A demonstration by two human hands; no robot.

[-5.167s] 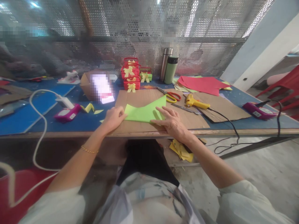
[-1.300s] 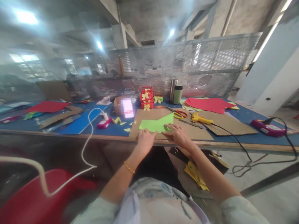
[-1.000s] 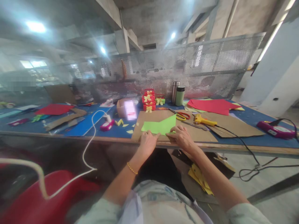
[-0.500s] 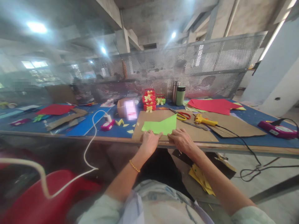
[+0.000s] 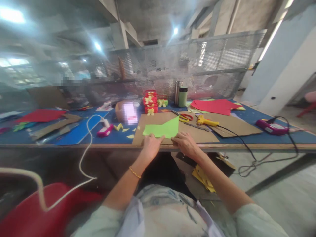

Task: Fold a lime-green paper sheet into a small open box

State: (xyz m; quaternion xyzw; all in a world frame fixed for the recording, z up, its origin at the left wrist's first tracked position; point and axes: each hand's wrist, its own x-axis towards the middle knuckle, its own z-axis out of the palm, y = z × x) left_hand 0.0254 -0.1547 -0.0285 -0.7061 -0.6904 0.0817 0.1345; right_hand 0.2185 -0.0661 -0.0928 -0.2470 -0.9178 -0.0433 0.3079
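Wearer's kit: loose pale-mint sleeves, left and right, ending around the elbows, whitish top with faint grey-blue print, pale lilac edging down both sides, black legwear, yellow-gold beaded bracelet on left wrist.

Ceiling lamps are glaring with bluish halos, a far-left window is glowing, the phone screen is showing pixelated, shadow is pooling under the table, haze is blurring the background, and distortion is stretching the edges
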